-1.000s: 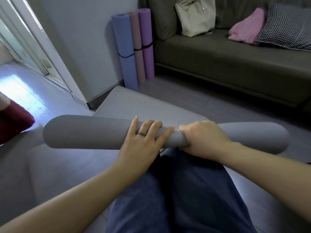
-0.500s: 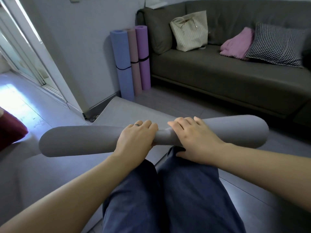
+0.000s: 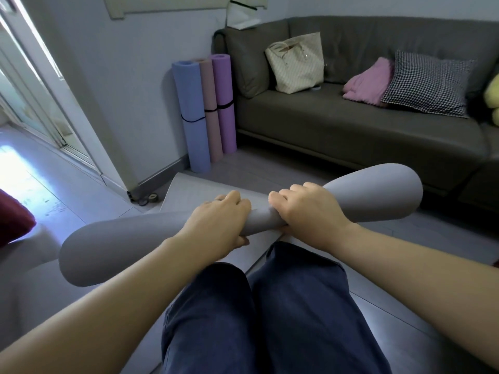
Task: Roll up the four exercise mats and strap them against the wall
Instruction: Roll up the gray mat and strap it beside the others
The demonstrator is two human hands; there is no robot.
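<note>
A grey exercise mat (image 3: 121, 249) lies mostly rolled across the floor in front of my knees, its flat tail (image 3: 199, 190) stretching toward the wall. My left hand (image 3: 216, 222) grips the roll near its middle, fingers curled over the top and thumb underneath. Beside it, my right hand (image 3: 307, 209) grips the roll too, fingers bent over the far side. Three rolled mats stand upright against the wall by the sofa: blue (image 3: 191, 117), pink (image 3: 210, 109) and purple (image 3: 224, 103), each with a black strap around it.
A dark sofa (image 3: 351, 130) runs along the back right, holding a beige bag (image 3: 297, 66), a pink cloth (image 3: 367, 79) and a checked cushion (image 3: 426, 82). A glass sliding door (image 3: 32, 103) is at the left. A dark red cushion (image 3: 13, 220) sits at the left edge.
The roll has moved forward toward the wall, leaving less flat mat. My left fingers went from flat on the roll to curled around it. The view has tilted up.
</note>
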